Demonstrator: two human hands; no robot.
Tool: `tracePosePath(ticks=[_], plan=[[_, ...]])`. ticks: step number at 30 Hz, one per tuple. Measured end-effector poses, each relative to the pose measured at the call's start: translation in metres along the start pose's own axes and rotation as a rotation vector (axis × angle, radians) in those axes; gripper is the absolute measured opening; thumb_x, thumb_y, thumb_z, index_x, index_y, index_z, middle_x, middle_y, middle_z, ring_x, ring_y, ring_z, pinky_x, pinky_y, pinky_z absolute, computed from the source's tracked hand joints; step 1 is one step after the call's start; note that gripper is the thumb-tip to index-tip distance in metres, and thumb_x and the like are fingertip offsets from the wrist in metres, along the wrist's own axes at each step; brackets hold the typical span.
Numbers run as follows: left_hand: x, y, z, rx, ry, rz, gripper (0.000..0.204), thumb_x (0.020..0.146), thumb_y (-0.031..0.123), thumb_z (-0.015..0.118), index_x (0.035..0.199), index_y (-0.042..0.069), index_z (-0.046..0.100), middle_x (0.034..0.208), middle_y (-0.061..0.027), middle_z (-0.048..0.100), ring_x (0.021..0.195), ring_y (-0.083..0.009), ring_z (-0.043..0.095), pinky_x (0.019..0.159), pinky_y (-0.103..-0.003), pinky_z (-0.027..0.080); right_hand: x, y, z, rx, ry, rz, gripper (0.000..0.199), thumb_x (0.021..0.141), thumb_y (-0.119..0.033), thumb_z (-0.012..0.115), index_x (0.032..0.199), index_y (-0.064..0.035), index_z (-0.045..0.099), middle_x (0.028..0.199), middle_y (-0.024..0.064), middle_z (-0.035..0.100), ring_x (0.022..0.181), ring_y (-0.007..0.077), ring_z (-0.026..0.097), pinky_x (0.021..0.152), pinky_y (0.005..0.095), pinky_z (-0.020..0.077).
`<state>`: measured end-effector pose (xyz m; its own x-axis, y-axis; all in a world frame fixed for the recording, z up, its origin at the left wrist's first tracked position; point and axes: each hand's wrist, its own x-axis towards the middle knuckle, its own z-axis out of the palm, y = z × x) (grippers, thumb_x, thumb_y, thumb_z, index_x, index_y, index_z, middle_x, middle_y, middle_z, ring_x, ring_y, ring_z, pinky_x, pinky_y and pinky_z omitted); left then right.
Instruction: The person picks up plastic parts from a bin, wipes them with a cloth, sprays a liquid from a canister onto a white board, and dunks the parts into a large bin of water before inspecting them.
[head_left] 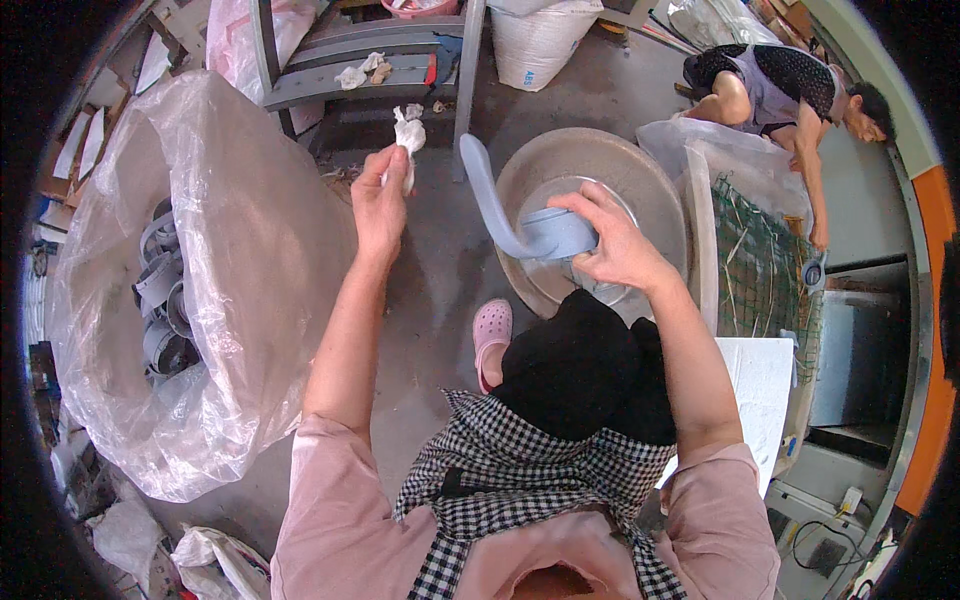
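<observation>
My left hand [380,205] is raised with its fingers closed on a crumpled white cloth [409,135] that sticks up above the thumb. In my right hand [625,245] is a grey-blue plastic fitting [558,238], a short round collar with a long curved strip rising from its left side. Thumb and fingers grip the collar from the right. Below the fitting stands a wide beige basin [665,200], its inside partly hidden by my right hand and the fitting. To the left, an open clear plastic bag [260,250] holds several grey ring-shaped parts [160,280].
A metal stand [350,88] carries white scraps. Behind the basin is a white sack [540,45]. At the right, a crouching person [770,95] reaches toward a grey round part [813,272] by a bin with green netting [740,260]. A white sheet [760,390] lies nearer me.
</observation>
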<state>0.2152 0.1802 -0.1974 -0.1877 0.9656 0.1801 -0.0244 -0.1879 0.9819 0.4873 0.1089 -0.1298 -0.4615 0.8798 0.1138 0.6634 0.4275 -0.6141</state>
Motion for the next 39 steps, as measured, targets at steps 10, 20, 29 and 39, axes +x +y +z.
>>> tracePosePath(ticks=[10,20,29,39], plan=[[-0.057,0.046,0.037,0.378,-0.288,0.678,0.013,0.083,0.000,0.059,0.096,0.000,0.064,0.086,-0.0103,0.052,0.076,-0.0206,0.053,0.067,-0.028,0.043,-0.001,0.018,-0.001,0.275,-0.021,-0.066,0.056,0.056,-0.005,0.057,0.112,-0.0056,0.054,0.104,0.0141,0.053,0.102,0.0328,0.051,0.091,0.0366,0.0402],[-0.031,0.049,0.036,0.459,-0.330,0.634,0.017,0.082,0.005,0.058,0.098,0.003,0.064,0.083,-0.0146,0.052,0.075,-0.0298,0.055,0.067,-0.035,0.045,-0.005,0.025,-0.003,0.390,-0.115,0.032,0.068,0.054,-0.006,0.062,0.122,-0.0025,0.050,0.110,0.0062,0.051,0.108,0.0170,0.048,0.096,0.0287,0.0353],[0.000,0.057,0.030,-0.018,-0.066,0.100,0.019,0.091,0.014,0.055,0.094,-0.003,0.062,0.075,-0.0012,0.050,0.073,-0.0094,0.048,0.064,-0.026,0.040,-0.005,0.020,-0.001,0.742,-0.073,0.064,0.062,0.057,-0.004,0.058,0.118,-0.0027,0.052,0.115,0.0059,0.054,0.108,0.0168,0.050,0.095,0.0289,0.0376],[0.011,0.044,0.027,0.518,-0.225,0.514,0.020,0.084,0.011,0.058,0.102,0.007,0.065,0.074,-0.0155,0.050,0.070,-0.0323,0.053,0.064,-0.039,0.044,-0.002,0.022,0.008,0.646,-0.137,0.054,0.065,0.056,-0.011,0.060,0.120,-0.0034,0.052,0.117,0.0054,0.053,0.108,0.0175,0.050,0.095,0.0287,0.0375]])
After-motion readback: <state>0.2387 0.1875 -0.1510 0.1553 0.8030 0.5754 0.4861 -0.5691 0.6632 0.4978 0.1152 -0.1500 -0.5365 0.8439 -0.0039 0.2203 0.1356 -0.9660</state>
